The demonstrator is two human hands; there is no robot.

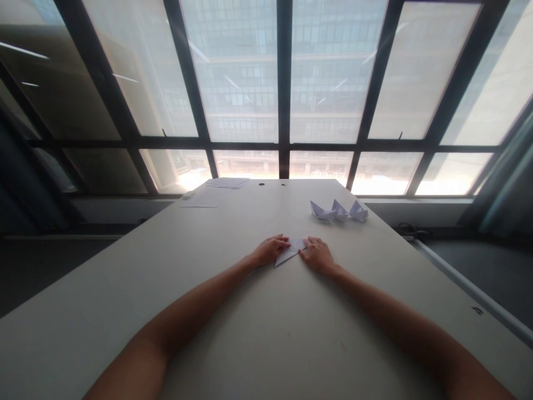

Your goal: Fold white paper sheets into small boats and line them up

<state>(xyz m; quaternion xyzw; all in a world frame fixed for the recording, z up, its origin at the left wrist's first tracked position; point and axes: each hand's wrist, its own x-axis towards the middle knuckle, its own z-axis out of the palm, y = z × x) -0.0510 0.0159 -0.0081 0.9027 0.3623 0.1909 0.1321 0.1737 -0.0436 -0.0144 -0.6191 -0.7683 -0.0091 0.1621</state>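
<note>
A folded piece of white paper (pixel 291 250) lies on the white table, with a pointed corner towards me at its lower left. My left hand (pixel 268 251) is closed on its left side, the fingertips over the paper. On the right side my right hand (pixel 318 256) grips the edge, thumb near the lower edge and fingers at the top. Both hands rest low at the tabletop, and they hide the paper's two ends. Beyond my right hand stand three folded paper boats: a left one (pixel 321 210), a middle one (pixel 340 210) and a right one (pixel 358 211).
Flat white sheets (pixel 200 198) lie at the table's far left, with more paper (pixel 228 182) behind them. A dark round hole (pixel 261 184) is near the far edge of the table (pixel 266 344). Tall framed windows stand behind; a curtain (pixel 495 205) hangs at right.
</note>
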